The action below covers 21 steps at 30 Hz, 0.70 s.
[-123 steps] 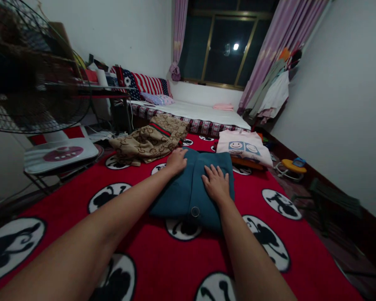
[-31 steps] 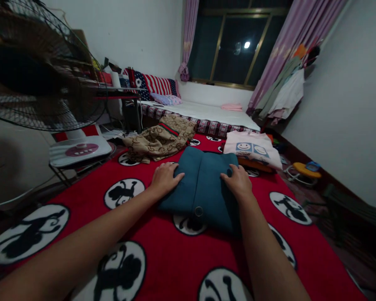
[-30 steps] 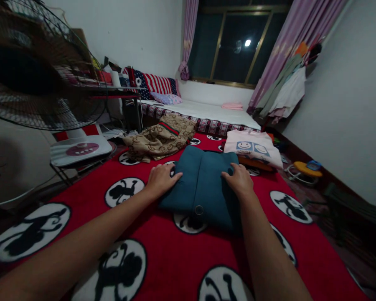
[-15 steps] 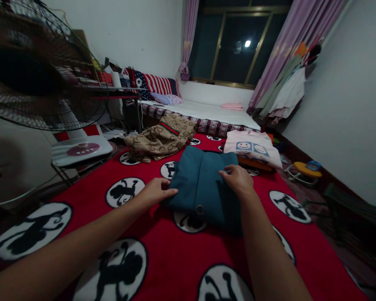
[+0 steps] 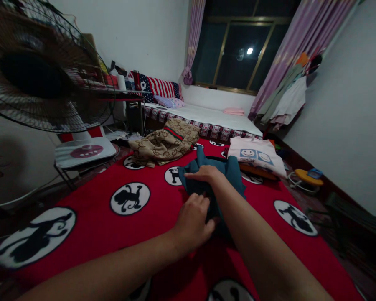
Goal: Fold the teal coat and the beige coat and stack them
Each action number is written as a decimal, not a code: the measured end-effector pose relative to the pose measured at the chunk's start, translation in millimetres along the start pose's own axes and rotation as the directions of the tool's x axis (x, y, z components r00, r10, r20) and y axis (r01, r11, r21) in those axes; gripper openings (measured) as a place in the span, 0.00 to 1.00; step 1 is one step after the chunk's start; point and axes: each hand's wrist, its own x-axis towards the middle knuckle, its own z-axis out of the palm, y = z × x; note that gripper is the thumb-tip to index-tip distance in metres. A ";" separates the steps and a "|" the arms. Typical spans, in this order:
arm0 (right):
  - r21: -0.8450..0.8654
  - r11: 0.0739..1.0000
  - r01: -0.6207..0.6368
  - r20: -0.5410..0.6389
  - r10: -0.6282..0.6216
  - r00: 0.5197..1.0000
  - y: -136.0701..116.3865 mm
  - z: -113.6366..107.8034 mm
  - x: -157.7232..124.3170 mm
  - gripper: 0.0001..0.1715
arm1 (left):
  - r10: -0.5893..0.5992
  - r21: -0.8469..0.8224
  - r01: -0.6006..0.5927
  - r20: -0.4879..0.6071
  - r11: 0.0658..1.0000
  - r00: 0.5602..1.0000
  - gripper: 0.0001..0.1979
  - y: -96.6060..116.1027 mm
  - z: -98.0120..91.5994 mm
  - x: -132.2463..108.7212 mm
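On red blanket, the right hand grasps the teal garment. The left hand touches it; its grip I cannot tell.

Teal garment: was a flat, neatly folded panel; now rumpled and drawn in, with two raised folds at the far end and a dark hollow between them.
Right hand: moved from the right side across to the far-left part, fingers at the cloth's edge.
Left hand: left the left edge and now lies closer in, curled against the cloth near the right forearm.
Round button: visible earlier, now out of sight.
Red blanket: bare where the near-left corner of cloth lay.
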 end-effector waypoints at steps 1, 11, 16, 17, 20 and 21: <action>-0.024 1.000 -0.006 0.030 0.007 1.000 -3.0 1.7 4.2 0.40 | 0.001 0.008 -0.001 0.014 1.000 1.000 0.21 1.6 1.4 -1.1; 0.011 0.993 -0.120 -0.084 0.121 0.989 8.0 9.1 0.2 0.24 | -0.112 -0.006 0.112 -0.091 0.994 0.990 0.30 -14.3 12.2 -4.1; 0.083 0.984 -0.157 -0.205 0.172 0.964 24.6 7.8 -18.0 0.19 | -0.084 -0.122 0.066 -0.151 0.990 0.985 0.27 -11.7 29.2 10.2; 0.095 0.982 -0.161 -0.227 0.179 0.957 27.0 4.8 -22.0 0.18 | -0.079 -0.150 0.054 -0.166 0.987 0.983 0.26 -10.2 28.4 12.5; 0.118 0.982 -0.145 -0.288 0.174 0.942 29.7 -13.6 -31.0 0.17 | -0.029 -0.176 -0.009 -0.214 0.984 0.976 0.23 -4.8 7.2 17.3; 0.146 0.983 -0.114 -0.317 0.156 0.936 28.5 -22.7 -32.7 0.16 | 0.004 -0.159 -0.042 -0.233 0.986 0.973 0.22 -2.3 -6.6 18.5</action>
